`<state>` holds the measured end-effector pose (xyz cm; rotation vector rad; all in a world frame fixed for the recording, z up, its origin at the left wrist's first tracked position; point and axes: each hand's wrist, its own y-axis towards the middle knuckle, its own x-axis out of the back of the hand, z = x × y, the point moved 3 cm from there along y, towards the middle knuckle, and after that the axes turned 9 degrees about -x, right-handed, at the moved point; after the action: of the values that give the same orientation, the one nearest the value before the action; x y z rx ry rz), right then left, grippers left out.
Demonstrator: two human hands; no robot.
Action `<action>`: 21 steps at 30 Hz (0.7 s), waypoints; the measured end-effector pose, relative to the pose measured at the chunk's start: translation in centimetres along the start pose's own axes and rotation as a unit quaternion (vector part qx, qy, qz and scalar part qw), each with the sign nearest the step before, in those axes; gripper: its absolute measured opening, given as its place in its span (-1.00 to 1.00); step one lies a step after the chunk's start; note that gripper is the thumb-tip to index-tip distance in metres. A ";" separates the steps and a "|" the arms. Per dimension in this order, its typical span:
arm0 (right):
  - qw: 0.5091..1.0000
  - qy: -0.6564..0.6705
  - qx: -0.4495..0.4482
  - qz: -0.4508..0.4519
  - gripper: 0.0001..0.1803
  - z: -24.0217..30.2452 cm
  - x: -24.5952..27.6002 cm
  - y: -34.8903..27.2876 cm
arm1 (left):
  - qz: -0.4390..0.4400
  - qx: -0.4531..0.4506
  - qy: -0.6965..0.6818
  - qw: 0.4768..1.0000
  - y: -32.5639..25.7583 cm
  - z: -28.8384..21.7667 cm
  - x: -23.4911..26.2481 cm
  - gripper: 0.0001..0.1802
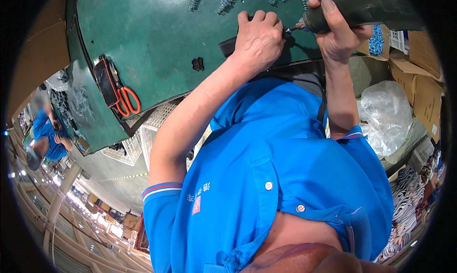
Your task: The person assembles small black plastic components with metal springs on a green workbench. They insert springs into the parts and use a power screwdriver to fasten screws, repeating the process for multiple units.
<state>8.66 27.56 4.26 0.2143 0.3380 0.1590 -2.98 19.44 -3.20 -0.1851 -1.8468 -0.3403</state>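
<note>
My right hand is closed around a dark green power screwdriver, its fingers wrapped over the front of the body. The tool lies nearly level, with its thin bit pointing left at the fingers of my left hand. Curled over a black bar-shaped part on the green table, my left hand grips it. One end of that part sticks out to the left; the rest is hidden beneath my fingers. A small shiny piece shows where the bit meets the work.
Coil springs lie along the far edge. A small black part sits left of my left hand. Further left are a phone and orange-handled scissors. Cardboard boxes and a clear plastic bag stand right. A co-worker works far left.
</note>
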 end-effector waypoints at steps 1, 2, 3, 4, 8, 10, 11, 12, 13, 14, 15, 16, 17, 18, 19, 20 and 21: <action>1.000 0.005 -0.003 -0.001 -0.84 -0.1 -0.1 0.0 | -0.001 -0.001 0.000 1.000 0.0 0.0 0.0 -0.70; 1.000 0.011 -0.005 -0.002 -0.85 -0.2 -0.2 0.0 | -0.002 -0.001 -0.001 1.000 0.1 0.0 0.0 -0.70; 1.000 0.001 -0.002 0.002 -0.82 -0.2 -0.1 0.0 | -0.002 -0.001 -0.003 1.000 0.0 0.0 -0.1 -0.70; 1.000 -0.008 0.001 0.007 -0.80 -0.3 0.1 0.0 | -0.002 0.000 -0.003 1.000 0.0 0.0 -0.1 -0.70; 1.000 0.000 0.009 0.006 -0.64 -1.0 -0.4 -0.6 | -0.009 0.000 -0.009 1.000 0.0 0.0 0.0 -0.70; 0.999 0.012 -0.034 0.025 -0.56 -2.0 -0.5 -0.9 | -0.014 0.001 -0.012 1.000 0.0 0.1 -0.2 -0.70; 0.998 0.018 -0.055 0.035 -0.52 -2.3 -0.6 -1.0 | -0.026 -0.001 -0.016 1.000 0.0 0.1 -0.2 -0.73; 0.998 0.027 -0.054 0.033 -0.53 -2.4 -0.9 -1.2 | -0.038 -0.003 -0.021 0.999 -0.2 0.1 -0.4 -0.75; 0.996 -0.029 -0.037 0.072 -0.52 -3.4 -0.5 -1.3 | -0.052 -0.006 -0.025 0.998 -0.2 0.2 -0.5 -0.77; 0.990 -0.086 -0.021 0.108 -0.52 -5.3 0.5 -1.5 | -0.043 -0.006 -0.025 0.999 -0.1 0.2 -0.5 -0.75; 0.979 -0.145 -0.004 0.144 -0.51 -6.2 1.3 -1.5 | -0.036 -0.007 -0.025 0.999 -0.2 0.2 -0.4 -0.72; 0.983 -0.081 -0.021 0.163 -0.51 -5.2 0.7 -1.7 | -0.031 -0.009 -0.026 0.999 -0.1 0.2 -0.4 -0.69; 0.983 -0.018 -0.037 0.181 -0.51 -4.2 0.1 -1.8 | -0.039 -0.008 -0.032 0.999 -0.1 0.2 -0.5 -0.65; 0.978 0.047 -0.056 0.197 -0.49 -3.4 -0.6 -1.9 | -0.047 -0.007 -0.039 0.998 -0.2 0.3 -0.6 -0.61; 0.976 -0.005 -0.042 0.216 -0.46 -3.5 -0.3 -1.9 | -0.059 -0.008 -0.046 0.997 -0.1 0.4 -0.7 -0.57; 0.969 -0.038 -0.003 0.244 -0.45 -4.1 0.2 -2.0 | -0.029 -0.013 -0.045 0.998 -0.2 0.5 -0.6 -0.48; 0.960 -0.071 0.036 0.270 -0.44 -4.6 0.7 -1.7 | -0.043 -0.011 -0.051 0.998 -0.1 0.2 -0.3 -0.50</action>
<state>7.93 26.85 -0.61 0.3861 0.1342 0.6688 -3.07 19.41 -3.53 -0.1412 -1.9555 -0.4172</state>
